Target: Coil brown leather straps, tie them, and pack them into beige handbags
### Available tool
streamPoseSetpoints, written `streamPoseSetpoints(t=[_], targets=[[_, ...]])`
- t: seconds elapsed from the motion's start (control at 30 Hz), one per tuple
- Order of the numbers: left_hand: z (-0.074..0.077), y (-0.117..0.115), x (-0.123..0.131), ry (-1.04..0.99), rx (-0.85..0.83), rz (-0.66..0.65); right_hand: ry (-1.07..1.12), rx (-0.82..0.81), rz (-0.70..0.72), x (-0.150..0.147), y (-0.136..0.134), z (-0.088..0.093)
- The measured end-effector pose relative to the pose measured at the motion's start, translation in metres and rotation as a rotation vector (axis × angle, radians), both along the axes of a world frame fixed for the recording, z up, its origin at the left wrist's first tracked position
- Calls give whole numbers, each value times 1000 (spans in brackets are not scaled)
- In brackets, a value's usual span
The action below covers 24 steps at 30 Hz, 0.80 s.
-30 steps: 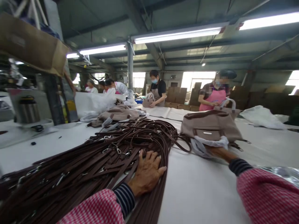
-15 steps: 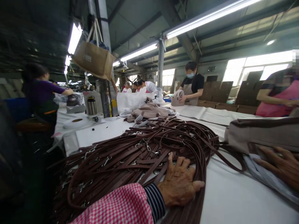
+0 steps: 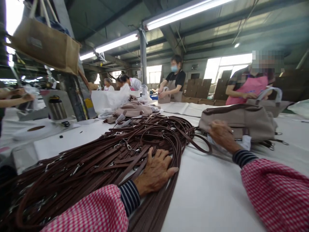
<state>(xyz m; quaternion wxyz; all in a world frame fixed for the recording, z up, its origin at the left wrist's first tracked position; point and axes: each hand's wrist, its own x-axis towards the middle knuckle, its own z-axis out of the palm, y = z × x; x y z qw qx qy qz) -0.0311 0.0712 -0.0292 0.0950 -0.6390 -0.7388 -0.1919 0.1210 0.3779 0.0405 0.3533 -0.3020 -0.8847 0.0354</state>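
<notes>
Far-left worker: only forearms and hands (image 3: 24, 96) show, at clear plastic, blurred.
White roll (image 3: 21, 132): flat on the table, brown centre.
Tan canvas tote (image 3: 48, 48): hung high by the post (image 3: 72, 96), pale handles up, dark blue contents at the top.
Steel flask (image 3: 57, 110): upright, black lid, next to the post.
Dark brown straps (image 3: 96, 167): big tangled heap, left and centre of the white table (image 3: 200, 196), silver snap hooks among them; one loop sticks out right toward the near handbag.
Taupe bags (image 3: 134, 110): bunched behind the strap heap, white wrapping around them.
Left hand (image 3: 155, 170): open, palm down on the heap's right side, fingers spread, thumb out; striped cuff, red-and-white checked sleeve.
Masked worker (image 3: 177, 79): across the table, black top, apron, both hands at a small taupe bag (image 3: 164, 99).
Right hand (image 3: 220, 135): at the near handbag's left front, fingers bent and blurred; can't tell if gripping.
Near handbag (image 3: 241, 119): taupe, lying on the table right of the straps, dark trim, wrapped handle in front, metal hooks at its right.
Pink-apron worker (image 3: 251, 87): behind it, beside another taupe handbag (image 3: 277, 108) with wrapped handle raised.
White plastic (image 3: 300, 109): right edge.
</notes>
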Motion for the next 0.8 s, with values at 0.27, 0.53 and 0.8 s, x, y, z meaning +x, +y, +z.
streamPoseSetpoints(t=[0.27, 0.53, 0.8], targets=[[16, -5, 3, -87, 27, 25, -63, -164, 227, -97, -115, -15], [24, 1, -4, -136, -87, 8, 4, -454, 232, -88, -141, -37], [42, -85, 32, -78, -211, -122, 144, -843, 230, -61, -141, -30]])
